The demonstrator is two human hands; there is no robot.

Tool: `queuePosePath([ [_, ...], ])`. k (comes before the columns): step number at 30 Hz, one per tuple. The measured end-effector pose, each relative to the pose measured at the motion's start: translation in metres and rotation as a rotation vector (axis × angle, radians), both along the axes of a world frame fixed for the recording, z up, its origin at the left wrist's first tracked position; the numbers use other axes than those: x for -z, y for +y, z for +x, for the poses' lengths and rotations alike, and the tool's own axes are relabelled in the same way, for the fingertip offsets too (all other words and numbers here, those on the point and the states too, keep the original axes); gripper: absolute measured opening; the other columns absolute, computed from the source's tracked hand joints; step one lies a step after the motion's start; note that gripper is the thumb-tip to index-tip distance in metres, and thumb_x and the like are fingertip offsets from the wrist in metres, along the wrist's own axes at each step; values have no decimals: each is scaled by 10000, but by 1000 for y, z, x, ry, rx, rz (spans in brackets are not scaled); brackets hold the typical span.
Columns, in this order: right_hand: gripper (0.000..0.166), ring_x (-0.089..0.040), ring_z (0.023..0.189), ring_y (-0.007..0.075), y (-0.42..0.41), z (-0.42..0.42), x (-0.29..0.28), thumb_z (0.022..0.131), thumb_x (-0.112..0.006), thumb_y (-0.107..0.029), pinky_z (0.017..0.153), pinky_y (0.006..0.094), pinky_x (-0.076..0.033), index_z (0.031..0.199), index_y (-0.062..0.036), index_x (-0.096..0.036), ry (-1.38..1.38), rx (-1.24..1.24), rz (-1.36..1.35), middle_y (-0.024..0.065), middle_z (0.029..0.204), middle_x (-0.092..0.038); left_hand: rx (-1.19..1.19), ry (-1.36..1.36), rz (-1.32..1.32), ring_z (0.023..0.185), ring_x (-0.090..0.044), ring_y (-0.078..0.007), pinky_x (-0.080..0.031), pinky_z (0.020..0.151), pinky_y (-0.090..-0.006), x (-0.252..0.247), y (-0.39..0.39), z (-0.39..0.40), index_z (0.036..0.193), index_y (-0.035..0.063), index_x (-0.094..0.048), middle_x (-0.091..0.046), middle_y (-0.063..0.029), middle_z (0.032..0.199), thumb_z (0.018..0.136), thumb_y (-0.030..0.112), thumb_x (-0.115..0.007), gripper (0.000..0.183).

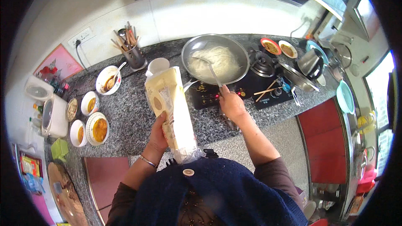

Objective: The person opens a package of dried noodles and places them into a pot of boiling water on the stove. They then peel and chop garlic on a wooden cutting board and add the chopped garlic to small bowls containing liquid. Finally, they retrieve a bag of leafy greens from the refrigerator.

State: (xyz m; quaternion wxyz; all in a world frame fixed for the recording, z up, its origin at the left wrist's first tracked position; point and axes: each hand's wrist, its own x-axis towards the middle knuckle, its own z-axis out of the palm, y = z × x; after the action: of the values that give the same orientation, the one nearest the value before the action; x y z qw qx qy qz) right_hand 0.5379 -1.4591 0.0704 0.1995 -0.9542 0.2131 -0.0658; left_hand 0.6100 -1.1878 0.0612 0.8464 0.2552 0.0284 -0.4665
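Observation:
My right hand [231, 104] grips the handle of a metal ladle or spatula [214, 72], whose far end rests in a large steel wok [184, 59]. Pale noodles [216, 59] in cloudy liquid fill much of the wok, which sits over a black cooktop [204, 95] with lit red indicators. My left hand [159, 131] holds a long, yellowish plastic package [171, 106] upright in front of my body. Its top is beside a white cup or container [158, 66], and its clear lower end touches my dark blue garment.
On the left of the granite counter [132, 106] stand several bowls, one with a spoon [119, 70], and a utensil holder [135, 57]. Right of the wok are a burner [263, 64], crossed chopsticks [266, 91], a tilted steel pan [298, 77], an electric kettle [309, 62] and small dishes.

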Motion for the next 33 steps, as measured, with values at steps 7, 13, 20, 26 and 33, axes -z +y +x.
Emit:
queuePosePath([
  [7, 550, -578, 989, 343, 26, 7, -39, 847, -628, -255, 809, 425, -493, 1301, 1, -453, -134, -198, -364, 206, 1121, -553, -207, -4, -33, 1006, -619, -283, -499, 909, -429, 14, 34, -8, 1264, -4, -475, -617, -156, 1140, 944, 309, -502, 448],
  [13, 477, -626, 896, 269, 145, 25, -66, 887, -648, -252, 734, 342, -507, 1252, 17, -500, -279, -823, 547, 179, 1003, -615, -485, -47, -91, 954, -645, -256, -525, 871, -395, 25, 98, -44, 1226, -5, -508, -632, -148, 1104, 946, 274, -521, 396],
  [20, 391, -631, 919, 180, 321, 6, -82, 886, -619, -229, 799, 331, -496, 1169, 30, -547, 80, -1217, 810, 149, 1020, -652, -746, 5, -303, 1043, -614, -261, -504, 924, -422, 33, 212, -119, 1297, 16, -465, -599, -162, 1186, 929, 247, -570, 447],
  [26, 365, -632, 879, 193, 491, -49, -73, 847, -674, -227, 775, 333, -493, 1073, 41, -574, 342, -1564, 672, 158, 972, -652, -1210, -113, -73, 960, -645, -225, -554, 826, -371, 11, 337, -243, 1267, 36, -496, -631, -123, 1110, 905, 239, -617, 432],
  [33, 426, -635, 896, 199, 701, -172, -72, 848, -645, -282, 762, 342, -495, 1106, 50, -579, 555, -1860, 534, 147, 1001, -663, -1680, -30, 10, 939, -643, -237, -562, 810, -384, 16, 482, -386, 1245, 27, -466, -617, -125, 1085, 898, 168, -616, 404],
])
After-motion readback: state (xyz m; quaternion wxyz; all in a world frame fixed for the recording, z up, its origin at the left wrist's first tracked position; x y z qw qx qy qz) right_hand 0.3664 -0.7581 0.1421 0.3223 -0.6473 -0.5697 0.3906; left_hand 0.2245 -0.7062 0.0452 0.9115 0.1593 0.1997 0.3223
